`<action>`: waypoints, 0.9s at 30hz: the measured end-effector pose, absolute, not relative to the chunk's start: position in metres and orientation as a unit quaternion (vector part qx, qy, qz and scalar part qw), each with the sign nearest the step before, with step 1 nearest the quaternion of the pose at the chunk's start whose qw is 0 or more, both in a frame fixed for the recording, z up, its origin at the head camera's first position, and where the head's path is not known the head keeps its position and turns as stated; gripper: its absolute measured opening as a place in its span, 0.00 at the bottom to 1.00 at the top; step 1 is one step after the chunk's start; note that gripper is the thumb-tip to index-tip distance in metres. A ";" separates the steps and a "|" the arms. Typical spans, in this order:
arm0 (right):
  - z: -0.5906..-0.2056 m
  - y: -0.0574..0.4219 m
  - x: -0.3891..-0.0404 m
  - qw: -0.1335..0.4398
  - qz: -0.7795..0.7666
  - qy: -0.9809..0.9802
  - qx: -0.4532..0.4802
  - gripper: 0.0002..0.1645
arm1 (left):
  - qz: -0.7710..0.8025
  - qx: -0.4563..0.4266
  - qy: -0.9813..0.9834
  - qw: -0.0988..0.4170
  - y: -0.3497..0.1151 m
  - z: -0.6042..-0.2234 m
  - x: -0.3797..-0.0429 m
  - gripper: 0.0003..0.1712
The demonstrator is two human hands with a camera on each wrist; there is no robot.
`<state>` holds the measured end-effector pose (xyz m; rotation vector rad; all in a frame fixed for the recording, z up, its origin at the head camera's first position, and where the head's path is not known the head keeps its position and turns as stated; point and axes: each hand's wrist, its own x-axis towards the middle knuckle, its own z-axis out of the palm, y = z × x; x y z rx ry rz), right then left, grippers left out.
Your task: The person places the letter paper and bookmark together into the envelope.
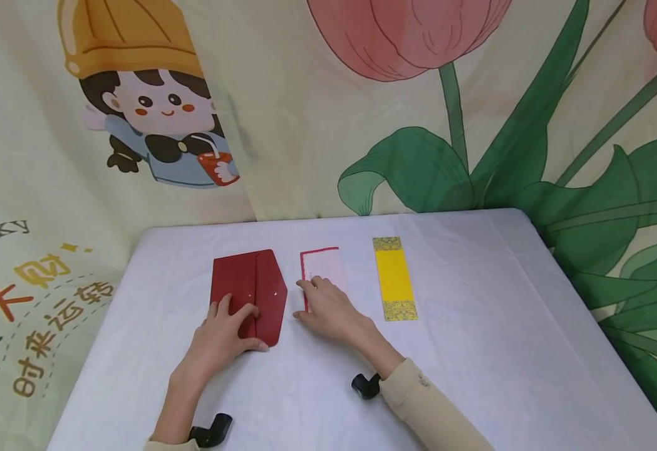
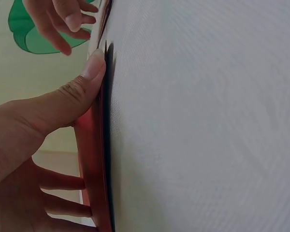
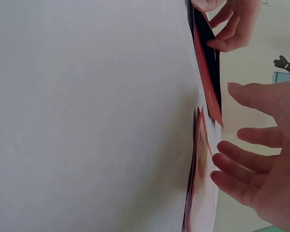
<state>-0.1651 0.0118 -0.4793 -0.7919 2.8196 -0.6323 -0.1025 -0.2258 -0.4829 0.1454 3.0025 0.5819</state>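
Note:
A dark red envelope (image 1: pixel 232 275) with a pointed flap lies on the white-covered table, left of centre. My left hand (image 1: pixel 222 329) rests on its lower part, fingers spread and thumb pressing near the bottom edge. In the left wrist view the thumb (image 2: pixel 89 77) touches the envelope (image 2: pixel 92 159) along its rim. To the right lies a pale pink card (image 1: pixel 331 262) with a red border on its top and left sides. My right hand (image 1: pixel 328 310) hovers over the lower part of that card, hiding it. Its fingers look relaxed and apart from the card (image 3: pixel 203 183) in the right wrist view.
A yellow strip (image 1: pixel 397 275) with patterned gold ends lies right of the card. Black wrist mounts (image 1: pixel 212 431) sit by each forearm. Behind the table (image 1: pixel 475 351) hangs a printed cloth (image 1: pixel 289 125) with tulips and a cartoon figure.

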 end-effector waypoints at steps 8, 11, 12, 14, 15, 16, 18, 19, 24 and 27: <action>-0.487 0.029 -0.171 0.056 -0.234 0.948 -0.209 0.40 | 0.189 0.046 0.980 0.048 -0.226 -0.483 -0.103 0.42; -0.488 0.034 -0.172 0.041 -0.243 0.950 -0.194 0.40 | 0.190 0.045 0.979 0.053 -0.226 -0.484 -0.104 0.41; -0.488 0.035 -0.172 0.037 -0.246 0.950 -0.187 0.40 | 0.190 0.045 0.979 0.055 -0.226 -0.484 -0.104 0.41; -0.487 0.037 -0.173 0.030 -0.252 0.951 -0.175 0.40 | 0.191 0.044 0.979 0.056 -0.227 -0.485 -0.104 0.41; -0.487 0.038 -0.173 0.028 -0.253 0.952 -0.167 0.40 | 0.191 0.044 0.979 0.056 -0.227 -0.485 -0.104 0.41; -0.487 0.038 -0.174 0.026 -0.256 0.953 -0.159 0.40 | 0.190 0.045 0.979 0.055 -0.227 -0.485 -0.104 0.41; -0.486 0.039 -0.174 0.025 -0.259 0.955 -0.145 0.40 | 0.190 0.046 0.979 0.054 -0.228 -0.485 -0.104 0.41; -0.486 0.039 -0.175 0.025 -0.259 0.956 -0.137 0.40 | 0.189 0.046 0.979 0.053 -0.228 -0.485 -0.104 0.41; -0.488 0.039 -0.177 0.028 -0.255 0.962 -0.095 0.43 | 0.189 0.048 0.979 0.052 -0.228 -0.485 -0.104 0.41; -0.491 0.037 -0.180 0.030 -0.247 0.966 -0.072 0.45 | 0.188 0.050 0.980 0.051 -0.227 -0.483 -0.103 0.41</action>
